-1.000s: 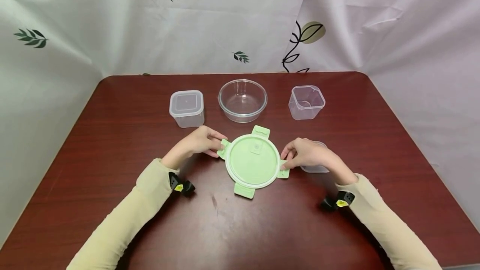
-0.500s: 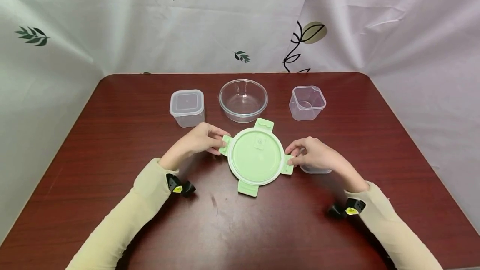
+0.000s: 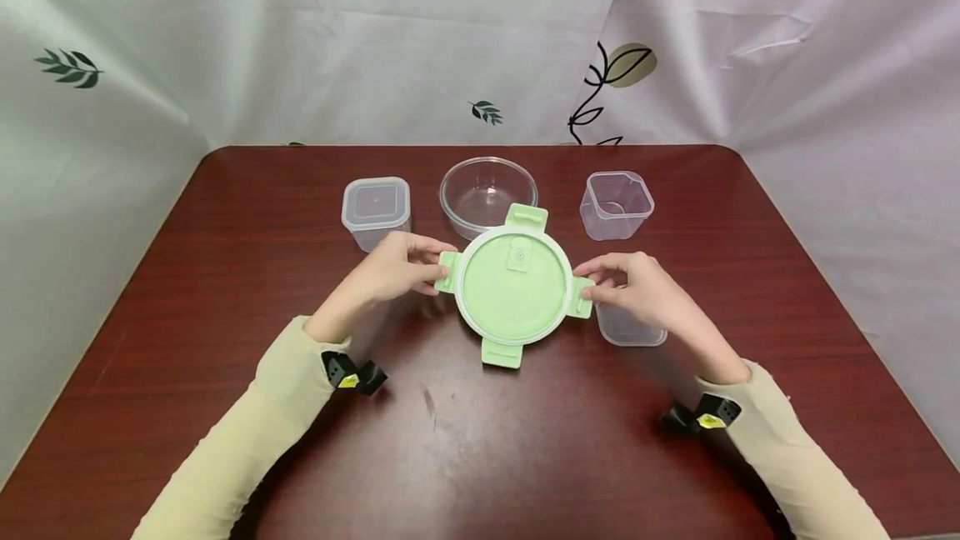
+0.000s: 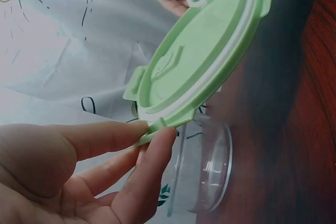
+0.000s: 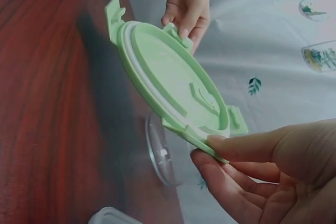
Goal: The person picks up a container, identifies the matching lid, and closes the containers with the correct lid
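A round green lid (image 3: 513, 294) with a pale sealing ring and side tabs is held above the table between both hands. My left hand (image 3: 390, 267) pinches its left tab between thumb and fingers. On the opposite side my right hand (image 3: 637, 290) pinches the right tab the same way. In both wrist views the lid hangs clear of the wood, its ringed face visible. Behind it stands a round glass bowl (image 3: 487, 182), uncovered; the lid's far tab overlaps the bowl's near rim in the head view.
Left of the bowl stands a square plastic container (image 3: 377, 207) with its lid on. To the right is a square plastic container (image 3: 617, 207) without a lid. A clear square lid (image 3: 632, 327) lies on the table (image 3: 465, 457), partly beneath my right hand. A patterned curtain (image 3: 420, 40) hangs behind.
Both hands have raised the green lid and moved it away from me, toward the glass bowl. It has also turned slightly. The containers stay in place.
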`<action>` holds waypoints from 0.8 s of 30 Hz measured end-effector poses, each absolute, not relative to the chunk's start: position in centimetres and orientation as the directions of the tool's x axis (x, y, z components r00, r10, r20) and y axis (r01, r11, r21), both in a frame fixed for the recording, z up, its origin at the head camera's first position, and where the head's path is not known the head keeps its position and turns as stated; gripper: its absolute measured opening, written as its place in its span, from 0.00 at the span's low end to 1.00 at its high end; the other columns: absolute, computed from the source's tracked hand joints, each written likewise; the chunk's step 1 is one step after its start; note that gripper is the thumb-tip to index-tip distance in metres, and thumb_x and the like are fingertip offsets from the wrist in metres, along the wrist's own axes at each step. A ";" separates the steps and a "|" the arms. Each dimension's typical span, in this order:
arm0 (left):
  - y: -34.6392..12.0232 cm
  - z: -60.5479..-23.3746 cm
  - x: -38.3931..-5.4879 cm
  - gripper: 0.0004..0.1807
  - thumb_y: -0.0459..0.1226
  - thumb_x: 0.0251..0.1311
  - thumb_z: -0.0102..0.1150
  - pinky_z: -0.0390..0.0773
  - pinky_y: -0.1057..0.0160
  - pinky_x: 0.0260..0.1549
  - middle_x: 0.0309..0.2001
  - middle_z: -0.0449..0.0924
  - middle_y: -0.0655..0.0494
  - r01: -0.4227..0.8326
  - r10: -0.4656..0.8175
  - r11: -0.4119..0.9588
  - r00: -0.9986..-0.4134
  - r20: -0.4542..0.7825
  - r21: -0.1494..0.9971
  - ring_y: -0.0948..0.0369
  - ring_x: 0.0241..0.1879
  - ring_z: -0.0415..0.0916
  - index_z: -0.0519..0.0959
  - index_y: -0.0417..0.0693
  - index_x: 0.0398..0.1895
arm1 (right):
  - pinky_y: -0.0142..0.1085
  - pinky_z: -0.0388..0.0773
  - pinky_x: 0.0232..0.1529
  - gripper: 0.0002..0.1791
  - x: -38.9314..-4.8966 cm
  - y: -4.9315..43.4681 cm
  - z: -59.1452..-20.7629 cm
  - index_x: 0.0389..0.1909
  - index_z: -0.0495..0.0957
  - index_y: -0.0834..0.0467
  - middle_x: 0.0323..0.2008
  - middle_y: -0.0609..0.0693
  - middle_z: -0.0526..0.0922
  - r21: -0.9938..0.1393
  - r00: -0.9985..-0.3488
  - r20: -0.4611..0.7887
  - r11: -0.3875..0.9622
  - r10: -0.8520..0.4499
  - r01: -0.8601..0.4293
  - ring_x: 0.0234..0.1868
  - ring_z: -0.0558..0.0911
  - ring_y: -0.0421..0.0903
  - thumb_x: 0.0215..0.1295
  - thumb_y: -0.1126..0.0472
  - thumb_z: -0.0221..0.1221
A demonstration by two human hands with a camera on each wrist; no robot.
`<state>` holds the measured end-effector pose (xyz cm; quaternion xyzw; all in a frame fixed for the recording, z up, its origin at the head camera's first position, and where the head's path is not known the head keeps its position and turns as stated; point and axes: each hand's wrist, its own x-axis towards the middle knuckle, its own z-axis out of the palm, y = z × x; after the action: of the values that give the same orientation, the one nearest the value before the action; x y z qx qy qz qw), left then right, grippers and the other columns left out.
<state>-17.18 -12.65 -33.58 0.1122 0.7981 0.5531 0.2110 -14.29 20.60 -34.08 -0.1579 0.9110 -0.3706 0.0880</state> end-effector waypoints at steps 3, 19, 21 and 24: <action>-12.8 -33.3 -17.1 0.19 0.26 0.60 0.57 0.85 0.55 0.36 0.43 0.80 0.35 -0.013 0.401 0.354 -0.901 -0.164 0.935 0.69 0.28 0.79 0.76 0.31 0.56 | 0.28 0.79 0.31 0.15 -14.4 20.5 -33.6 0.47 0.83 0.60 0.32 0.55 0.85 -0.722 -0.944 -0.012 0.656 -0.329 -0.220 0.28 0.83 0.37 0.56 0.65 0.66; -13.0 -31.2 -16.6 0.19 0.29 0.60 0.60 0.81 0.68 0.33 0.36 0.84 0.41 0.224 0.317 0.417 -0.944 0.091 0.881 0.68 0.26 0.80 0.79 0.41 0.55 | 0.33 0.84 0.33 0.17 -15.3 19.9 -31.2 0.49 0.81 0.67 0.35 0.57 0.86 -0.857 -0.971 0.110 0.475 -0.212 -0.201 0.29 0.84 0.33 0.57 0.68 0.66; -13.0 -31.1 -16.5 0.18 0.30 0.59 0.61 0.78 0.70 0.31 0.36 0.85 0.44 0.281 0.306 0.445 -0.940 0.150 0.850 0.67 0.25 0.80 0.80 0.44 0.55 | 0.32 0.84 0.33 0.17 -15.4 20.0 -31.1 0.49 0.81 0.67 0.34 0.52 0.87 -0.849 -0.969 0.146 0.478 -0.201 -0.227 0.28 0.84 0.34 0.57 0.68 0.65; -12.8 -31.0 -16.5 0.18 0.31 0.59 0.62 0.74 0.71 0.29 0.36 0.86 0.48 0.348 0.292 0.463 -0.928 0.230 0.815 0.64 0.26 0.81 0.80 0.47 0.54 | 0.30 0.83 0.31 0.16 -15.6 20.0 -30.8 0.48 0.82 0.65 0.32 0.42 0.86 -0.831 -0.965 0.196 0.492 -0.176 -0.259 0.27 0.84 0.33 0.58 0.67 0.65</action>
<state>-16.52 -12.80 -30.96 0.1874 0.8547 0.4832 -0.0289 -15.62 20.00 -30.83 -0.1262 0.8627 -0.4879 -0.0425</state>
